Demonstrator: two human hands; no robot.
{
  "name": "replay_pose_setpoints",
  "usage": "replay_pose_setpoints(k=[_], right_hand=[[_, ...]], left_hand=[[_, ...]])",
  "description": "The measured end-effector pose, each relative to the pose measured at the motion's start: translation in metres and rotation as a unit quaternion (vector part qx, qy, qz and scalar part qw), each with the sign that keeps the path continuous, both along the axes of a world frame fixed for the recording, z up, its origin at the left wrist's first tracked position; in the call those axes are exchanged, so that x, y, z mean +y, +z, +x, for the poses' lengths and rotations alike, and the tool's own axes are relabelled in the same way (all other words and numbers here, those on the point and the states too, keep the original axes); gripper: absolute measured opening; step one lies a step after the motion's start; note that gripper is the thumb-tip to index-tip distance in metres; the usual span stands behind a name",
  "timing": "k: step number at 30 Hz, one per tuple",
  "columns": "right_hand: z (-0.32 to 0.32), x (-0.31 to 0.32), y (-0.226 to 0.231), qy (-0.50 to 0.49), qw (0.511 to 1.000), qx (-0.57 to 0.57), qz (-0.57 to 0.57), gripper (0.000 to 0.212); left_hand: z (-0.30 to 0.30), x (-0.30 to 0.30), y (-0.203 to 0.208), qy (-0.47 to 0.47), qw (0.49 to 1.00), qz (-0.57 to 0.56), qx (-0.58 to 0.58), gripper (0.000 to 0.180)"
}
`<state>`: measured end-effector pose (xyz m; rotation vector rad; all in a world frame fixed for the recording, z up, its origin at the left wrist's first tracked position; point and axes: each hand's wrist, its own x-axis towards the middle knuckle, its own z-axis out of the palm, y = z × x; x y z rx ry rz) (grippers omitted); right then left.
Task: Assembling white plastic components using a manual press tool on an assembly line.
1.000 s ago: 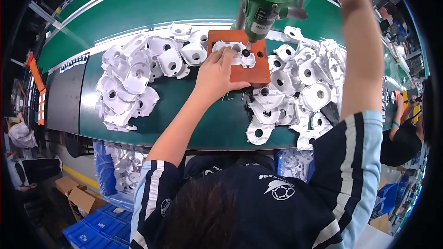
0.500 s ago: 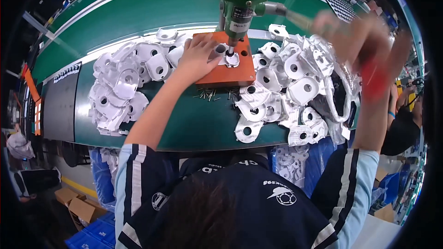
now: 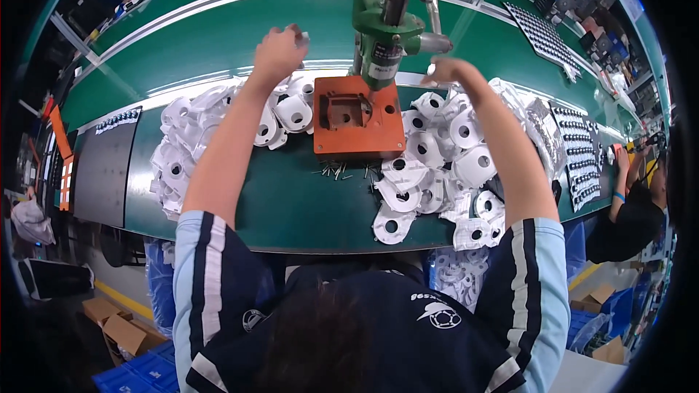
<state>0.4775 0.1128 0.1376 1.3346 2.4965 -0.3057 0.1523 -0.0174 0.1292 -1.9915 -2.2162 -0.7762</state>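
My left hand (image 3: 279,57) is raised beyond the left heap, its fingers curled round something pale that is mostly hidden. Above the right heap is my right hand (image 3: 460,75), bent at the wrist. A bit of white plastic (image 3: 432,70) shows at its fingertips; blur hides whether they grip it. Between my hands stands an orange fixture block (image 3: 358,144) with a bare recess. Over the block hangs the head of a green bench press (image 3: 384,58). White plastic housings with round holes lie heaped at left (image 3: 177,153) and right (image 3: 424,147).
Several small metal pins (image 3: 336,170) lie before the block. A dark panel (image 3: 102,167) is at the left end of the green table (image 3: 313,222). Trays of black parts (image 3: 580,156) stand at right, near another person (image 3: 637,211). A blue-lined bin (image 3: 455,273) holds white parts below.
The white housing has left the orange block. My left hand has moved up and left from it. My right hand has left the press lever and moved left to the right heap.
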Motion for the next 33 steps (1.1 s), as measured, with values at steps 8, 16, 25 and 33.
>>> replay_pose_setpoints(k=[8,16,25,33], right_hand=[[0.051,0.035,-0.067,-0.118,0.984,0.023,0.129,0.028],[0.036,0.008,-0.059,-0.034,0.969,-0.007,0.246,0.02],[0.048,-0.019,-0.026,-0.085,0.89,0.339,0.292,0.019],[0.048,-0.184,-0.006,-0.188,0.719,0.669,0.015,0.036]], left_hand=[[0.012,-0.042,-0.025,-0.079,0.973,-0.214,0.024,0.052],[0.015,-0.119,-0.064,-0.115,0.973,-0.087,0.181,0.028],[-0.001,-0.122,-0.042,-0.028,0.85,0.181,-0.495,0.021],[0.084,-0.144,-0.028,-0.261,0.413,0.048,-0.871,0.042]])
